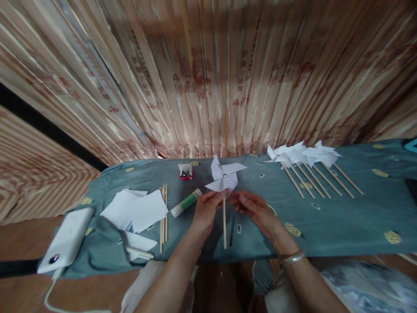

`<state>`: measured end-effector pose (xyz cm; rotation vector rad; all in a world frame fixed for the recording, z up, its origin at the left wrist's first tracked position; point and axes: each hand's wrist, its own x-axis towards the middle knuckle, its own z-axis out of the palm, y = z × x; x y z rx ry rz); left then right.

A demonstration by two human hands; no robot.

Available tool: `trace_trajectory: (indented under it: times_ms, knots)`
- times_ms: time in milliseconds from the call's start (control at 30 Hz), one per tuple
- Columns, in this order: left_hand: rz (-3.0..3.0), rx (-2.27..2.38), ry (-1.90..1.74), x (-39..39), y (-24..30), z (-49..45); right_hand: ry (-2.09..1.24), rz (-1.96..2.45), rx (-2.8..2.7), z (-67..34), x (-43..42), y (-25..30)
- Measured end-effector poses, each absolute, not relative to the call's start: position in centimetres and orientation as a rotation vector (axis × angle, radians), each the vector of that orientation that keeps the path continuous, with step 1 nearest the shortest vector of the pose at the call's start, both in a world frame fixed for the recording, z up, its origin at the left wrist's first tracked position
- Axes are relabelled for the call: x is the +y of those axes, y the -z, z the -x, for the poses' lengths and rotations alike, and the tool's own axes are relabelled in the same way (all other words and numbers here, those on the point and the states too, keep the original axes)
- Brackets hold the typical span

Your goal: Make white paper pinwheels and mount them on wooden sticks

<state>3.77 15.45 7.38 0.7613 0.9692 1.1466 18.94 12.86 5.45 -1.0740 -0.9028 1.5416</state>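
Observation:
A white paper pinwheel [224, 177] with a silver pin at its centre stands over the middle of the table. Its wooden stick [224, 226] points down towards me. My left hand [208, 206] pinches the stick just below the paper blades. Close to the right of the pinwheel, my right hand [250, 206] has its fingers loosely bent and apart, with nothing visible in them. Left of my left hand lies a green and white glue stick [187, 203]. Beyond it is a small open red box [186, 173] of metal pins.
Several finished pinwheels [302, 154] lie in a row at the back right. At left are white paper sheets [143, 211], several loose wooden sticks [165, 213] and a white power bank [67, 239] with a cable. A patterned curtain [202, 87] hangs behind the green tablecloth [325, 221].

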Motion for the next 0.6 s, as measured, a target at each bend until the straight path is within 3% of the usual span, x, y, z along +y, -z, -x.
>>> trace_trajectory:
  times_ms: [200,600]
  knots:
    - [-0.705,0.989,-1.21,15.9,-7.7,-3.4,-1.754,1.022,-1.166,-16.7,11.9,-5.2]
    - [-0.773,1.031,-1.13,14.6,-6.6,-3.3,-1.619,1.079,-1.139,-17.4,12.5,-4.8]
